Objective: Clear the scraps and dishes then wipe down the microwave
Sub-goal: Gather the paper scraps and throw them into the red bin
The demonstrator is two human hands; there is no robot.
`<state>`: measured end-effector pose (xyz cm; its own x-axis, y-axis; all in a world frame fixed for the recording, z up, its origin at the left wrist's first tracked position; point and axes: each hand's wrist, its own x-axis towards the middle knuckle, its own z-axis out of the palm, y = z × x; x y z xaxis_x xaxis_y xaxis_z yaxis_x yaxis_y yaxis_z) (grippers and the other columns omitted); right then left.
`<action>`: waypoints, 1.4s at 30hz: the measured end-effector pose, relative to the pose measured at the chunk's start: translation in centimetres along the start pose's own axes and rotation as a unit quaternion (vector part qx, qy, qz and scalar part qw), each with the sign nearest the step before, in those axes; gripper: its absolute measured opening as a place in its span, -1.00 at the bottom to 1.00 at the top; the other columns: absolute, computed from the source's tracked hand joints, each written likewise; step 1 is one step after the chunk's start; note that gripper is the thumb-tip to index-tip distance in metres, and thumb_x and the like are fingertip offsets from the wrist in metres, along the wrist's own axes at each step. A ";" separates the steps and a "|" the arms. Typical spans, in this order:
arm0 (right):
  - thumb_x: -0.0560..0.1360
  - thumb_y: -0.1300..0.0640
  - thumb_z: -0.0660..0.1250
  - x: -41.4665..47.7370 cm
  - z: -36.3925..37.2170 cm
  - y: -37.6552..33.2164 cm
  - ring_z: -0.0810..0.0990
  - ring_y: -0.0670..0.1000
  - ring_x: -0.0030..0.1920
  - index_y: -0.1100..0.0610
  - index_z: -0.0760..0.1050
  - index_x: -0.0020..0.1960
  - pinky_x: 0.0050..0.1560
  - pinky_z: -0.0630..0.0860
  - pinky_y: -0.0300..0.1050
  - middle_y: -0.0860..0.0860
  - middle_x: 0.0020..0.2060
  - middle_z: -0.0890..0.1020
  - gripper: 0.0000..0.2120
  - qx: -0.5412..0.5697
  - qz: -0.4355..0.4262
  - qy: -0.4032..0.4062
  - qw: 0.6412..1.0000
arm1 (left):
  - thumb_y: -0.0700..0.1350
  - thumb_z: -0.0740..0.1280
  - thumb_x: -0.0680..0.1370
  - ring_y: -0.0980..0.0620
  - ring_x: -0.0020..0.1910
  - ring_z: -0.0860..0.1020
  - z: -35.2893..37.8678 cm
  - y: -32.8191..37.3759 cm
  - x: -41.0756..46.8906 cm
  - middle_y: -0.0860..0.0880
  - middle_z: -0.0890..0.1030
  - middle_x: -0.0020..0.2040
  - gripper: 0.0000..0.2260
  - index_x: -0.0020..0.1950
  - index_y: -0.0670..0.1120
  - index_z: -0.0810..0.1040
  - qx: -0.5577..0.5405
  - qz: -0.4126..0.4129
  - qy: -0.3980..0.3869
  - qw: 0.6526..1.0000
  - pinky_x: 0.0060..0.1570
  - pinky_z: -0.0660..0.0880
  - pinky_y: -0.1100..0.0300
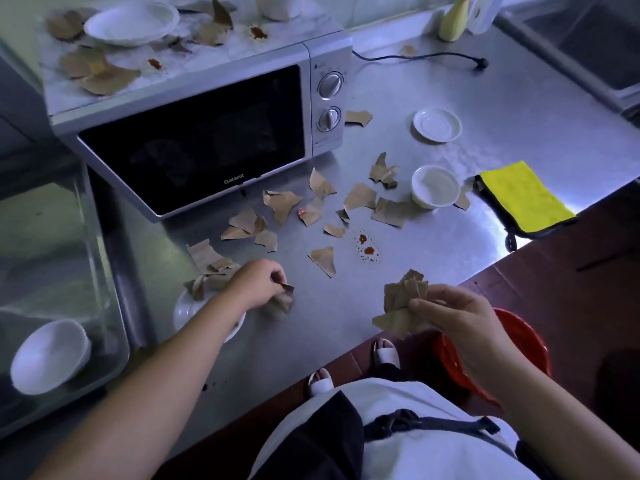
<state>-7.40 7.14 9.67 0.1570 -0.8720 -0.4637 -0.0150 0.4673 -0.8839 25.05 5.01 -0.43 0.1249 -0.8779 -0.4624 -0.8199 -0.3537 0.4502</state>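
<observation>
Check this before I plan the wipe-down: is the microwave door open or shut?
Shut. The microwave door lies flush with the control panel, with no gap showing along its edge.

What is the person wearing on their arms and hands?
Nothing at all. The left hand and right hand have no gloves, rings or watch that I can see. The left arm and right arm show no sleeves. Lower down you can see a white top.

The person wears a white top point(426, 459), dark strap point(433, 424), white sandals point(385, 355).
</observation>
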 end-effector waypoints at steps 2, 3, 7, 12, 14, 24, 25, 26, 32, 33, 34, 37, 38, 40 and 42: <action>0.37 0.34 0.44 -0.1 0.2 -0.3 0.70 0.23 -0.16 0.39 0.63 -0.02 -0.23 0.64 -0.12 0.27 -0.10 0.70 -0.79 -0.013 -0.011 -0.034 0.999 | -0.15 0.50 0.44 0.07 -0.28 0.55 -1.0 2.0 -1.4 0.08 0.63 -0.27 -0.90 -0.21 0.01 0.63 -0.107 0.012 0.011 0.994 -0.31 0.39 0.26; 0.37 0.38 0.43 -0.2 0.4 -0.5 0.71 0.20 -0.16 0.39 0.63 -0.04 -0.23 0.63 -0.14 0.24 -0.07 0.70 -0.83 -0.016 -0.013 -0.050 0.999 | -0.15 0.51 0.45 0.09 -0.29 0.53 -1.4 3.1 -2.3 0.07 0.63 -0.26 -0.93 -0.16 -0.01 0.65 -0.147 0.021 0.017 0.989 -0.30 0.38 0.27; 0.29 0.24 0.58 0.2 1.9 -1.2 0.68 0.08 0.03 0.22 0.70 -0.17 -0.03 0.65 -0.01 0.02 0.08 0.65 -0.86 -0.085 -0.027 -0.089 0.992 | -0.13 0.54 0.44 0.10 -0.23 0.58 -1.7 7.0 -5.8 0.04 0.68 -0.21 -0.92 -0.12 -0.02 0.68 -0.284 0.068 0.013 0.956 -0.12 0.49 0.22; 0.41 0.26 0.53 0.8 3.4 -1.8 0.64 0.04 0.12 0.08 0.73 -0.12 0.24 0.50 0.19 -0.08 0.09 0.66 -0.89 -0.200 -0.086 -0.115 0.969 | -0.22 0.46 0.50 0.16 -0.22 0.60 -0.4 9.9 -8.4 0.04 0.70 -0.21 -0.91 -0.04 -0.06 0.68 -0.418 0.067 -0.013 0.906 -0.19 0.53 0.30; 0.43 0.36 0.48 0.7 3.7 -2.1 0.68 -0.03 0.00 0.14 0.71 -0.12 0.07 0.58 -0.06 -0.07 -0.04 0.71 -0.85 -0.208 -0.092 -0.114 0.967 | -0.20 0.43 0.53 0.21 -0.21 0.61 0.0 10.4 -9.1 0.03 0.71 -0.16 -0.90 0.03 -0.09 0.68 -0.429 0.058 -0.005 0.901 -0.22 0.53 0.34; 0.46 0.40 0.42 0.4 4.8 -2.8 0.66 -0.07 -0.39 0.20 0.65 -0.12 -0.35 0.55 -0.28 0.02 -0.37 0.70 -0.87 -0.224 -0.097 -0.107 0.964 | 0.06 0.25 0.63 0.00 -0.06 0.67 -1.2 10.1 -11.7 -0.07 0.71 -0.08 -0.73 0.08 -0.08 0.65 -0.510 0.054 -0.051 0.857 -0.15 0.57 0.19; 0.46 0.38 0.44 0.4 4.8 -3.0 0.66 -0.07 -0.37 0.14 0.64 -0.12 -0.34 0.57 -0.24 0.00 -0.34 0.70 -0.84 -0.238 -0.106 -0.103 0.960 | 0.11 0.27 0.62 0.00 -0.04 0.67 -1.4 10.2 -11.9 -0.09 0.71 -0.06 -0.68 0.10 -0.10 0.64 -0.509 0.065 -0.067 0.856 -0.14 0.58 0.19; 0.46 0.35 0.46 0.4 4.8 -3.2 0.66 -0.06 -0.34 0.07 0.63 -0.10 -0.32 0.59 -0.19 -0.02 -0.30 0.70 -0.81 -0.255 -0.113 -0.103 0.955 | 0.13 0.31 0.58 -0.01 -0.04 0.67 -1.5 10.2 -12.0 -0.10 0.71 -0.05 -0.66 0.11 -0.12 0.62 -0.515 0.072 -0.081 0.850 -0.14 0.58 0.18; 0.42 0.21 0.53 0.4 3.7 -4.0 0.64 -0.03 -0.29 -0.12 0.48 0.02 -0.23 0.61 -0.02 -0.11 -0.21 0.72 -0.66 -0.360 -0.122 -0.126 0.916 | -0.12 0.49 0.48 -0.02 -0.04 0.64 -1.2 11.0 -11.1 0.02 0.68 -0.10 -0.84 0.05 -0.01 0.63 -0.408 0.109 -0.085 0.903 -0.13 0.59 0.20; 0.42 0.21 0.53 0.5 3.5 -4.1 0.64 -0.04 -0.29 -0.12 0.49 0.02 -0.21 0.62 0.01 -0.12 -0.21 0.71 -0.66 -0.371 -0.124 -0.130 0.911 | -0.15 0.48 0.49 -0.01 -0.06 0.64 -1.1 11.4 -10.9 0.04 0.68 -0.13 -0.86 0.02 0.01 0.63 -0.392 0.114 -0.082 0.909 -0.16 0.58 0.21; 0.41 0.21 0.53 0.6 3.1 -4.2 0.65 -0.04 -0.27 -0.11 0.50 0.02 -0.20 0.63 0.02 -0.12 -0.21 0.71 -0.67 -0.375 -0.125 -0.131 0.909 | -0.17 0.47 0.50 0.01 -0.09 0.64 -1.0 11.7 -10.7 0.05 0.67 -0.15 -0.87 0.01 0.01 0.63 -0.387 0.116 -0.082 0.911 -0.20 0.57 0.23; 0.40 0.24 0.54 1.2 1.8 -4.1 0.68 -0.03 -0.24 -0.05 0.56 0.01 -0.19 0.64 -0.04 -0.08 -0.23 0.71 -0.70 -0.331 -0.108 -0.115 0.930 | -0.23 0.46 0.50 0.08 -0.19 0.62 -0.6 12.8 -9.9 0.07 0.65 -0.21 -0.85 -0.08 0.04 0.65 -0.410 0.116 -0.070 0.902 -0.28 0.55 0.24; 0.39 0.27 0.54 1.6 1.3 -4.1 0.67 -0.04 -0.25 -0.01 0.58 0.00 -0.18 0.63 -0.06 -0.04 -0.24 0.71 -0.71 -0.298 -0.093 -0.109 0.944 | -0.24 0.46 0.49 0.08 -0.20 0.62 -0.4 13.1 -9.5 0.04 0.65 -0.20 -0.83 -0.13 0.05 0.65 -0.430 0.109 -0.057 0.894 -0.30 0.55 0.22; 0.37 0.35 0.54 2.4 0.2 -3.8 0.68 0.01 -0.21 0.07 0.62 -0.03 -0.07 0.62 0.01 0.05 -0.21 0.72 -0.73 -0.224 -0.060 -0.095 0.968 | -0.27 0.46 0.49 0.04 -0.18 0.63 -0.1 13.5 -8.9 -0.07 0.63 -0.12 -0.83 -0.15 0.02 0.64 -0.478 0.077 -0.022 0.875 -0.33 0.56 0.19; 0.36 0.36 0.54 3.2 -1.2 -3.6 0.67 0.06 -0.15 0.14 0.64 -0.07 0.04 0.57 0.09 0.10 -0.17 0.72 -0.78 -0.160 -0.027 -0.085 0.983 | -0.29 0.45 0.49 0.01 -0.16 0.64 0.4 14.0 -8.5 -0.11 0.64 -0.09 -0.86 -0.08 -0.06 0.63 -0.517 0.048 0.004 0.854 -0.35 0.56 0.17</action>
<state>-7.98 2.50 11.29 0.3284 -0.8442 -0.4236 -0.3071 0.3287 -0.8931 12.28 7.60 9.49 0.0913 -0.9194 -0.3826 0.1061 -0.3731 0.9217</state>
